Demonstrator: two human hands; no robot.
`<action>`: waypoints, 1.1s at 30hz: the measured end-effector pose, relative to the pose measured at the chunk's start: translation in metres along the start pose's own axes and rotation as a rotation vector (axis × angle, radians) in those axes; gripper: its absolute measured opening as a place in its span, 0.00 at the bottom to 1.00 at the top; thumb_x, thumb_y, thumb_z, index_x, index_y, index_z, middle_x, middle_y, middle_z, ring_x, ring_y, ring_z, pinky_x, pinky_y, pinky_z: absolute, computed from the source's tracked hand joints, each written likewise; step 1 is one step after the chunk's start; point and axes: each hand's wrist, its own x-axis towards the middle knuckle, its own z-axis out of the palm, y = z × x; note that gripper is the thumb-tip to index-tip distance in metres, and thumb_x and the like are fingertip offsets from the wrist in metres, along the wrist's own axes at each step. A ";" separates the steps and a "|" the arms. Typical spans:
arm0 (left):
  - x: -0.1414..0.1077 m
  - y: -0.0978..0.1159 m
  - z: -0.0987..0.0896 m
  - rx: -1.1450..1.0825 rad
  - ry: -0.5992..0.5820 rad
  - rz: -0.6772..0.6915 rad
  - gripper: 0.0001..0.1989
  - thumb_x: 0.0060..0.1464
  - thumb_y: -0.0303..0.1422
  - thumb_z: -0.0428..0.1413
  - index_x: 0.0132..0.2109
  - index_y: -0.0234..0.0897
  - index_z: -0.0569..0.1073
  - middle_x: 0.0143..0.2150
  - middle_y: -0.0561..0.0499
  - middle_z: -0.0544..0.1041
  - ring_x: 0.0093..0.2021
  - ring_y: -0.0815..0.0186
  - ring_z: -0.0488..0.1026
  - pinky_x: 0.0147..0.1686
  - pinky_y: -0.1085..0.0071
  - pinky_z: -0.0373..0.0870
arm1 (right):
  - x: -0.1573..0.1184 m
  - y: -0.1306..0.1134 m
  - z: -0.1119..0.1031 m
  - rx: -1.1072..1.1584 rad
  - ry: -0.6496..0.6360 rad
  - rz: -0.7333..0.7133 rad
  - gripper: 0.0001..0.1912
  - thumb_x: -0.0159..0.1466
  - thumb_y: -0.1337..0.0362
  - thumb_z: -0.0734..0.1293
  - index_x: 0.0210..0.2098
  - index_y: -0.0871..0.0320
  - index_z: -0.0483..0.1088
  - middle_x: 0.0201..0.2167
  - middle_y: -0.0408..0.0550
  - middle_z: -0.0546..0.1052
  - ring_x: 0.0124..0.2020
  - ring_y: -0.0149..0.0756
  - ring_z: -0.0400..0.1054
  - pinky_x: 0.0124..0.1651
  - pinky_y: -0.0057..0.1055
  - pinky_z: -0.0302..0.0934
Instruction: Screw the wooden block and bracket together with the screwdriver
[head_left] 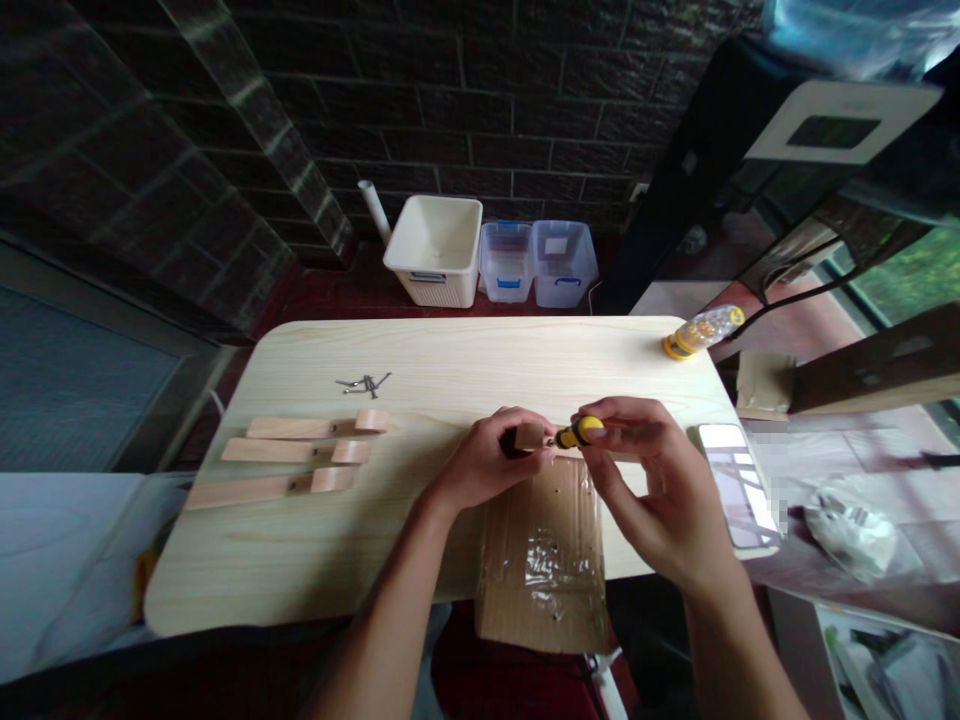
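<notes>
My left hand (pixel 487 460) is closed around a small wooden block (pixel 531 437) over the far end of a tape-covered cardboard piece (pixel 517 570). In my right hand (pixel 667 490) is a short yellow-and-black screwdriver (pixel 579 433), gripped by its handle with fingers and thumb. Its tip points left and meets the right side of the block; whether a screw sits there is too small to tell. Left of my hands lie three wooden strips (pixel 274 450), each with a curved wooden piece (pixel 350 453) at its right end. Beyond them is a little pile of screws (pixel 367 384).
A clear plastic bottle with yellow ends (pixel 703 332) stands at the table's far right corner. On the right edge lies a phone (pixel 739 485). Behind the pale wooden table (pixel 480 350), a cream bin (pixel 435 240) and two clear boxes (pixel 564 262) sit on the floor.
</notes>
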 end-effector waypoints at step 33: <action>-0.001 0.002 0.000 0.024 -0.001 -0.024 0.11 0.60 0.39 0.65 0.48 0.42 0.82 0.50 0.47 0.85 0.50 0.57 0.81 0.55 0.59 0.76 | -0.003 0.000 -0.001 0.021 0.038 0.020 0.14 0.70 0.75 0.70 0.51 0.50 0.75 0.54 0.50 0.79 0.57 0.44 0.77 0.54 0.45 0.76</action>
